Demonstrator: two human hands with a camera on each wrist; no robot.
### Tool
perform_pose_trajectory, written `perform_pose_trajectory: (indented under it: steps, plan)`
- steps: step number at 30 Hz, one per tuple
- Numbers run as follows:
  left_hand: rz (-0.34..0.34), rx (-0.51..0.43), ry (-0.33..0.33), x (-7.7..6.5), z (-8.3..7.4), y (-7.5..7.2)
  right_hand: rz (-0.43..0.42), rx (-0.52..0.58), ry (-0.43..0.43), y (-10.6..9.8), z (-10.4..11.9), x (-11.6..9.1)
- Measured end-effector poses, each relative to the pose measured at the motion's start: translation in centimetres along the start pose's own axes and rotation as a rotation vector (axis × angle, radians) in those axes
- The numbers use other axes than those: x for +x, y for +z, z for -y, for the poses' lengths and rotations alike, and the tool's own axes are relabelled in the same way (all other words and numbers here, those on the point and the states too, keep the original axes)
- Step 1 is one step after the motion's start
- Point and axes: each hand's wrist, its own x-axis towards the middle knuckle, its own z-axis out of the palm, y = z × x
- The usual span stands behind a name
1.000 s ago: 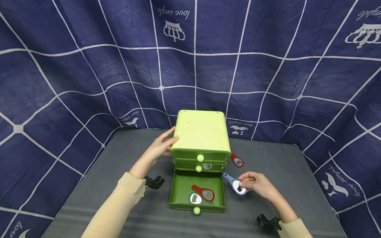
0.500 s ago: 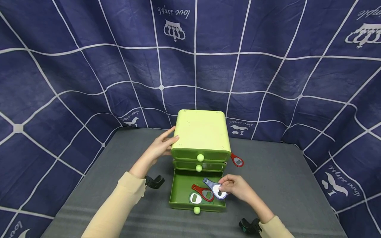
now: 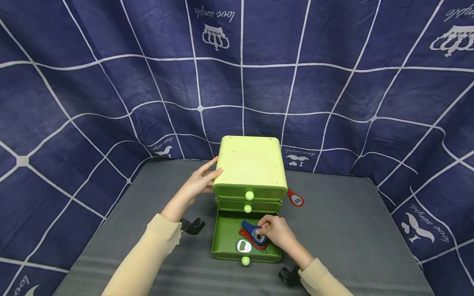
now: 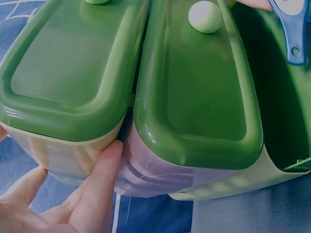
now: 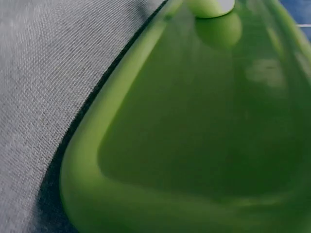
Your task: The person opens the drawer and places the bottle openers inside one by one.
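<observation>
My left hand [image 3: 195,183] rests against the left side of a small drawer cabinet [image 3: 253,160], yellow-green on top with green drawer fronts. In the left wrist view, its fingers [image 4: 103,170] touch the cabinet's side wall. The bottom drawer [image 3: 226,230] is pulled out. Over it, my right hand [image 3: 279,233] pinches a blue bottle opener [image 3: 249,226] by its wide end. That end overlaps a red bottle opener [image 3: 242,233] in the drawer. Beside them lies a dark green bottle opener [image 3: 243,246] with a white centre. The right wrist view shows only a drawer front [image 5: 194,121], no fingers.
Another red bottle opener [image 3: 296,200] lies on the grey table right of the cabinet, partly hidden behind it. The middle drawer [image 3: 233,205] and top drawer [image 3: 231,192] sit in the cabinet. A blue curtain [image 3: 266,90] with white lines hangs behind.
My right hand has carried the blue bottle opener leftward from beside the open drawer to over its contents. The left hand and the cabinet have stayed in place.
</observation>
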Motion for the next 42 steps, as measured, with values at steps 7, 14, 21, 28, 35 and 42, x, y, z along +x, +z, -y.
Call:
perform_pose_trajectory:
  steps: [7,14,21,28,35,42]
  plan:
    - [0.002,-0.002,-0.003,0.0,0.1,-0.1,-0.028,-0.128,-0.057,0.7,-0.2,0.6]
    - [0.000,0.001,0.004,0.0,-0.1,0.0,-0.083,-0.227,-0.104,0.8,0.2,0.4]
    - [-0.003,0.006,0.008,-0.1,-0.2,0.0,-0.085,-0.199,-0.091,0.4,0.6,-0.2]
    - [-0.006,0.012,0.002,0.0,-0.1,0.0,-0.076,-0.023,-0.057,-1.2,0.4,-1.0]
    - [-0.003,0.009,-0.002,-0.1,0.0,0.0,-0.113,0.099,0.050,-4.2,-1.7,-0.7]
    - [-0.004,0.022,0.002,-0.1,0.0,0.0,-0.147,0.289,0.176,-7.6,-4.6,0.5]
